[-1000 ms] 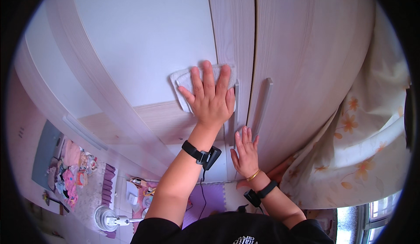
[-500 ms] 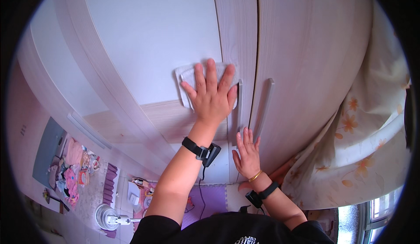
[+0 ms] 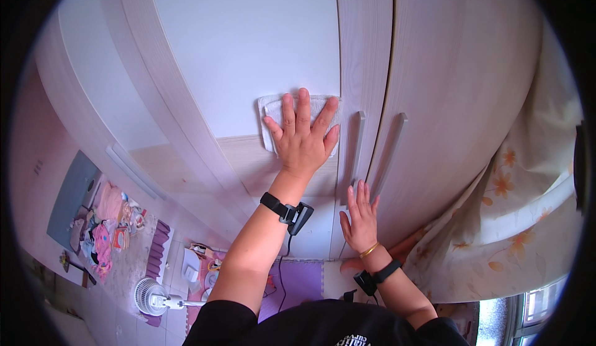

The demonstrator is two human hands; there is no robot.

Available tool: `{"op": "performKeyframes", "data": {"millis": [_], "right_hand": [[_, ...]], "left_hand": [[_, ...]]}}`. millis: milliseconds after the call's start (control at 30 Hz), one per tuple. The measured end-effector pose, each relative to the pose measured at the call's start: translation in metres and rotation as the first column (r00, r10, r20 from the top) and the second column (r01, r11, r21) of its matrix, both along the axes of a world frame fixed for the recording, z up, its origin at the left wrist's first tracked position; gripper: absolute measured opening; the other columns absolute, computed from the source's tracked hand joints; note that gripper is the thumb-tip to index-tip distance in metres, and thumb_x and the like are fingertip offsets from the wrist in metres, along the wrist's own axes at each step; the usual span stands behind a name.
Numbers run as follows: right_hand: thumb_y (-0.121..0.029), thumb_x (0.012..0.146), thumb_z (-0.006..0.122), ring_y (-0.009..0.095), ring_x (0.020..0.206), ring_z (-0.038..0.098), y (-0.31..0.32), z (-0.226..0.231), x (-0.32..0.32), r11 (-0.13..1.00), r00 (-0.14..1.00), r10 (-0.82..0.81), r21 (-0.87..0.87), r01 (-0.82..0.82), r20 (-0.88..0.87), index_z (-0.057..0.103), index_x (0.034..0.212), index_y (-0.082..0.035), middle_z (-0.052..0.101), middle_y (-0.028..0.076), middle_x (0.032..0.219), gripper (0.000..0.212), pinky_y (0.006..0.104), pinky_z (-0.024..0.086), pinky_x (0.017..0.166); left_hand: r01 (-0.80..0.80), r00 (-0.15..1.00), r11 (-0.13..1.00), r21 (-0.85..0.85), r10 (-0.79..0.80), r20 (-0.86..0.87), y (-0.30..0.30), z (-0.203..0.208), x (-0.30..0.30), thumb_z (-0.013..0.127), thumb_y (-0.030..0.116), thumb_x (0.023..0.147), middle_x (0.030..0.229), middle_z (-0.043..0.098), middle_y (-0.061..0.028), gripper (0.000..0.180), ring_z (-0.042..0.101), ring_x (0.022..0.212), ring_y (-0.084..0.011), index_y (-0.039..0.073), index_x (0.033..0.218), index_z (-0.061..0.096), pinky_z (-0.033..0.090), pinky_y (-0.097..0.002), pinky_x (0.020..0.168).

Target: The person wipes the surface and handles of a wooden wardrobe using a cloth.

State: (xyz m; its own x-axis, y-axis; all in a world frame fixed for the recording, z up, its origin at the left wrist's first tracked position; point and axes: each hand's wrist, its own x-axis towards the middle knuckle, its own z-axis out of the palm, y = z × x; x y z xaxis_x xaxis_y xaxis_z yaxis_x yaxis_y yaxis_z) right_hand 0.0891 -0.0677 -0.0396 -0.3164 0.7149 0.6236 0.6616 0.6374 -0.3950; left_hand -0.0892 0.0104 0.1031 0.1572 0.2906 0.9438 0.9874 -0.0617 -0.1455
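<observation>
My left hand (image 3: 302, 139) lies flat with spread fingers on a folded white cloth (image 3: 316, 103), pressing it against the wardrobe door (image 3: 254, 42). The cloth covers the lower right part of the white panel and overlaps the wood-grain band below. Lower down, my right hand (image 3: 361, 223) has its fingers extended, with the tips by the lower end of a long door handle (image 3: 357, 147). It holds nothing; whether its palm touches the door I cannot tell. Both wrists wear black straps with small devices.
A second handle (image 3: 391, 150) is on the neighbouring wood-grain door. A floral curtain (image 3: 490, 240) hangs at the right, near a window. At lower left are a white fan (image 3: 151, 296) and a bed (image 3: 133, 247) with piled clothes. Purple mats (image 3: 301, 281) cover floor below.
The wardrobe has shifted right in the view. Relative to the door, my left hand and the cloth have slid left, away from the handle. My right hand stays near the handle's lower end.
</observation>
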Motion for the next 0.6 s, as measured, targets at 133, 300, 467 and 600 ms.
{"op": "performKeyframes", "data": {"millis": [133, 300, 467, 600], "right_hand": [[-0.011, 0.086, 0.060, 0.040, 0.144, 0.022, 0.000, -0.002, -0.005, 1.000, 1.000, 0.017, -0.009, -0.017, 0.002, 0.027, 0.151, -0.011, 0.023, 0.024, 0.155, 0.073, 0.0636, 0.013, 0.111], [-0.011, 0.086, 0.060, 0.040, 0.145, 0.021, 0.000, -0.008, 0.000, 0.999, 0.999, 0.022, -0.028, -0.021, 0.044, 0.027, 0.151, -0.011, 0.020, 0.024, 0.156, 0.074, 0.0646, 0.013, 0.111], [-0.010, 0.085, 0.061, 0.040, 0.145, 0.021, -0.004, -0.013, 0.007, 1.000, 0.995, 0.024, -0.018, -0.023, 0.092, 0.027, 0.151, -0.011, 0.020, 0.024, 0.156, 0.074, 0.0640, 0.012, 0.112], [-0.010, 0.085, 0.060, 0.040, 0.145, 0.020, -0.007, -0.019, 0.006, 1.000, 0.995, 0.014, -0.019, -0.012, 0.100, 0.028, 0.151, -0.011, 0.021, 0.024, 0.156, 0.073, 0.0641, 0.012, 0.112]], "left_hand": [[-0.014, 0.999, 0.998, 0.054, 0.016, -0.037, 0.002, -0.039, -0.015, 0.054, 0.042, 0.091, 0.159, 0.015, -0.0210, 0.060, 0.008, 0.147, -0.0410, 0.028, 0.147, 0.040, -0.014, -0.0601, 0.111], [-0.011, 0.999, 1.000, -0.003, 0.011, -0.051, -0.007, -0.038, -0.022, 0.053, 0.042, 0.092, 0.159, 0.014, -0.0213, 0.059, 0.007, 0.147, -0.0405, 0.026, 0.148, 0.040, -0.015, -0.0593, 0.111], [-0.021, 0.998, 1.000, 0.008, 0.021, 0.062, -0.011, -0.001, -0.031, 0.051, 0.041, 0.093, 0.159, 0.016, -0.0198, 0.060, 0.008, 0.147, -0.0396, 0.023, 0.148, 0.040, -0.014, -0.0584, 0.111], [-0.026, 0.999, 0.998, 0.066, 0.024, 0.024, -0.008, -0.040, -0.043, 0.050, 0.040, 0.092, 0.159, 0.016, -0.0207, 0.060, 0.008, 0.148, -0.0395, 0.024, 0.148, 0.039, -0.014, -0.0584, 0.111]]}}
